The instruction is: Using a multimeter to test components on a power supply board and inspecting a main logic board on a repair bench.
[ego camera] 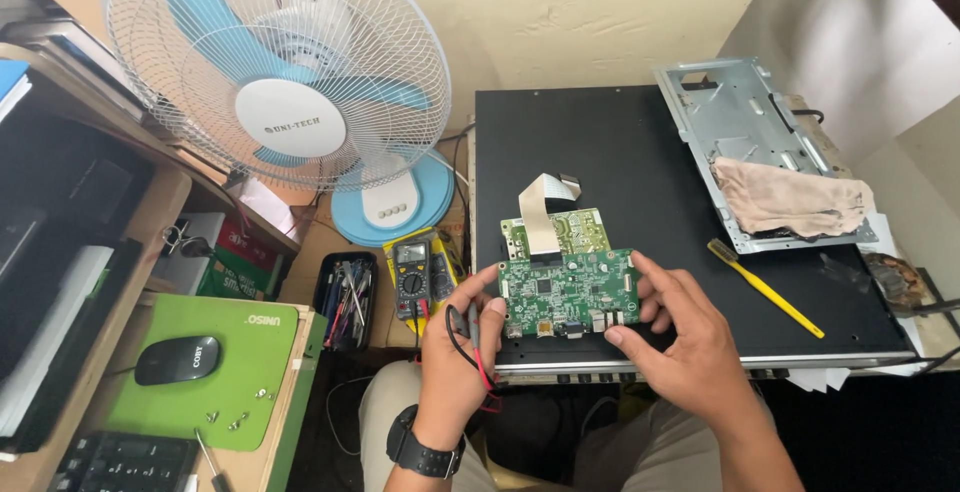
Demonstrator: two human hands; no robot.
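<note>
Clearly the left hand (455,352) grasps meter probes (472,330) while the right hand (665,337) pinches the green circuit board (568,292); a slipping probe tip might short or scratch it.

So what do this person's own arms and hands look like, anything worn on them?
Both forearms are bare, with no sleeves showing. The left hand has a black wristwatch with a broad black strap on its wrist. The right hand wears nothing: no glove, ring or band can be seen. No gloves on either.

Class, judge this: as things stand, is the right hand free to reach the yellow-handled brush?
Probably not: the right hand grips the green circuit board. The yellow-handled brush lies unobstructed nearby.
</note>
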